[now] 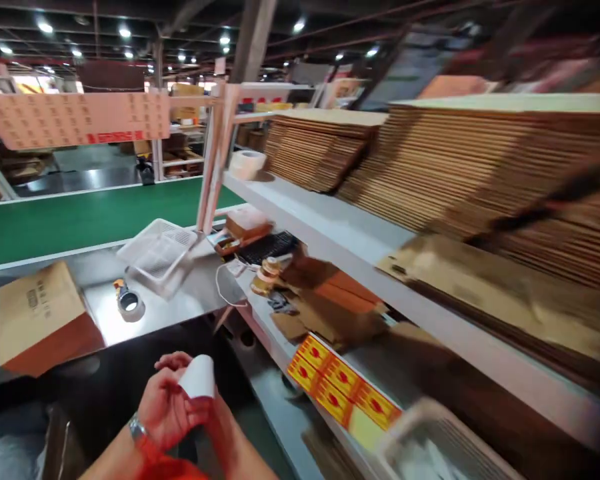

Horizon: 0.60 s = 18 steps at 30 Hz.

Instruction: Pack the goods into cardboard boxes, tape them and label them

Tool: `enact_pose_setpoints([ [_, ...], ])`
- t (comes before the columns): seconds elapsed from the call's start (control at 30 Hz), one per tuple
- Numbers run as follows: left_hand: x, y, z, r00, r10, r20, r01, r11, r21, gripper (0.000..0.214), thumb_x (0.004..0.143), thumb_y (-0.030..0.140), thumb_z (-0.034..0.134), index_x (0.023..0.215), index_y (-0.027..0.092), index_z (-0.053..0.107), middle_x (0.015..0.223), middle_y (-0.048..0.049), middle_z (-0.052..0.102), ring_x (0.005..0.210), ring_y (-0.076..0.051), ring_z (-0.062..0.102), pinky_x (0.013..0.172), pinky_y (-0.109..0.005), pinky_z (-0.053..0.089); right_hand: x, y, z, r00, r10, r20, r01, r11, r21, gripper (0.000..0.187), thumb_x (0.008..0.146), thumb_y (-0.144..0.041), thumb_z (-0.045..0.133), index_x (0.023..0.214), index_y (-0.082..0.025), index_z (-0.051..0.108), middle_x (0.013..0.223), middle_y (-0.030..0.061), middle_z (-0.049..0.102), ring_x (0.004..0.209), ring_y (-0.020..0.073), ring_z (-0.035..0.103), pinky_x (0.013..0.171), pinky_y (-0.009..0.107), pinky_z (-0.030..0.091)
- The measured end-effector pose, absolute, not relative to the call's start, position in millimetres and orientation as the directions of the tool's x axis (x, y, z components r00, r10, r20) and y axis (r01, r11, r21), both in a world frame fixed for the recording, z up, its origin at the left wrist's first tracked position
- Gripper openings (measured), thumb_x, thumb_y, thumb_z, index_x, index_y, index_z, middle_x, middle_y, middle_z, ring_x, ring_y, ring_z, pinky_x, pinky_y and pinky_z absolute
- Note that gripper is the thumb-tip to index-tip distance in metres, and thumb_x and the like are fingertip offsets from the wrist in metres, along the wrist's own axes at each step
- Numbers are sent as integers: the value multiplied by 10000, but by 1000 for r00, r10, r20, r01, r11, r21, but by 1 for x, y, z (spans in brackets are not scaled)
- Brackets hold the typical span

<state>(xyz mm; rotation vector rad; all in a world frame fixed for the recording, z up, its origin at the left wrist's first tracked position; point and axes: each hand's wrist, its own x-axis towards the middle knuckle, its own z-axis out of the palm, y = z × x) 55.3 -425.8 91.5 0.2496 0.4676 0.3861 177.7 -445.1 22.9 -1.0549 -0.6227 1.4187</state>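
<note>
Both hands meet low in front of the bench (180,303): the left hand (163,407) and right hand (215,417) pinch a small white label (199,377) between them. Peeling goes best slowly from 1 corner, keeping it flat.

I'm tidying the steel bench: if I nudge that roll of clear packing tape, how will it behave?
The roll of clear packing tape lies flat on the shiny steel bench, so it would probably slide, not roll. It looks light and stiff.
</note>
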Motion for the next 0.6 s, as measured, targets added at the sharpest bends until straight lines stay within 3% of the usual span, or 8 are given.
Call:
enact_pose_setpoints([
  [0.07,37,-411,78,845,410,-343,-330,905,269,293,773,327,783,1001,152,837,967,-113,887,878,-254,850,859,-358,619,171,-417,38,35,970,-240,-626,-166,-762,583,537,-784,956,671,-323,626,1025,114,792,1167,423,762,1103,621,581],
  [0.17,11,-383,58,858,426,-286,-386,904,185,326,859,347,724,1030,105,860,990,-164,900,918,-277,864,891,-380,594,155,-375,49,-47,955,-292,-561,-267,-784,594,512,-728,1024,609,-310,612,1002,109,783,1132,408,767,1126,612,583],
  [0.27,-18,-354,46,841,494,-223,-484,869,99,528,1016,571,637,1095,104,870,977,-177,904,912,-313,868,910,-428,583,126,-330,56,-25,944,-330,-466,-303,-831,588,539,-828,991,759,-338,751,976,113,787,1061,412,777,1090,634,604],
  [0.37,-53,-330,38,783,580,-225,-587,809,45,796,1058,816,483,1033,115,860,941,-184,896,873,-323,865,852,-430,591,87,-275,70,25,955,-295,-421,-257,-870,632,548,-823,1006,826,-318,747,955,90,790,1003,362,779,1059,595,626],
  [0.5,-103,-308,21,709,631,-314,-628,768,127,753,1072,790,492,1004,126,841,917,-187,889,831,-321,866,788,-401,599,27,-195,91,-121,951,-286,-109,-299,-948,618,634,-778,981,864,-257,742,832,45,749,735,224,687,725,406,613],
  [0.6,-133,-300,12,651,673,-351,-616,739,272,608,1018,716,643,995,135,821,911,-182,885,814,-310,864,766,-369,593,-20,-141,97,-218,924,-315,73,-306,-949,584,622,-718,989,776,-223,720,694,-3,681,634,166,608,628,330,550],
])
